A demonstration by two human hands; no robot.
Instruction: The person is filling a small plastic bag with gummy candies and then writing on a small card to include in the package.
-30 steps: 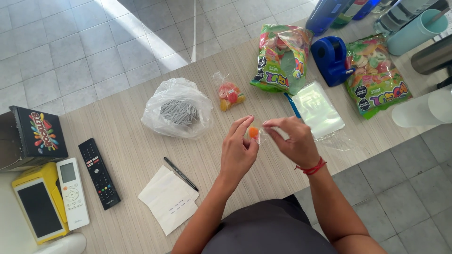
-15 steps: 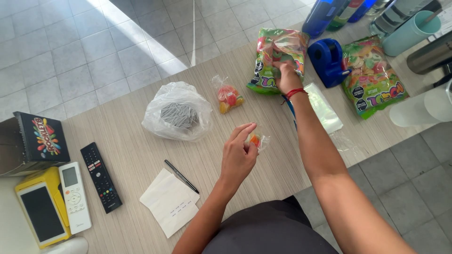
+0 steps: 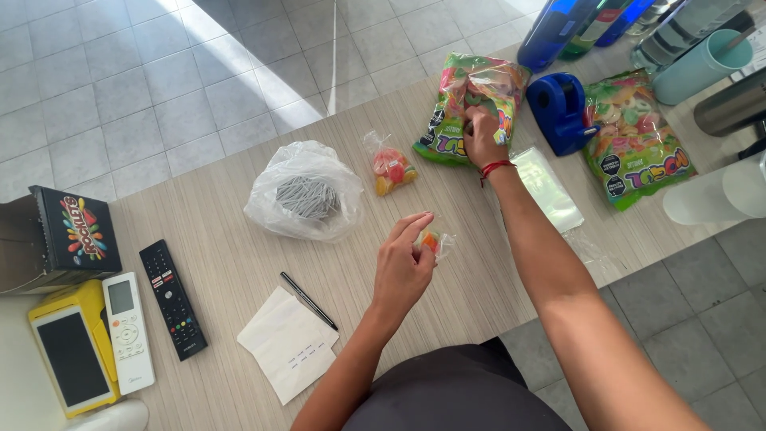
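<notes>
My left hand hovers over the wooden table and pinches a small clear bag with orange and green candy in it. My right hand, with a red string on the wrist, reaches forward into the open top of a large green candy bag; its fingertips are hidden inside the bag. A second small clear bag of candy, tied off, lies between the two hands. A flat empty clear bag lies right of my right forearm.
A crumpled clear plastic bag with grey contents lies at centre. A blue tape dispenser, another large candy bag, bottles and cups stand at the right. A pen, white paper, two remotes, a yellow device and a black box lie at the left.
My right hand left the small bag it shared with the left hand and reached forward to the large green candy bag. My left hand stayed, still holding the small bag.
</notes>
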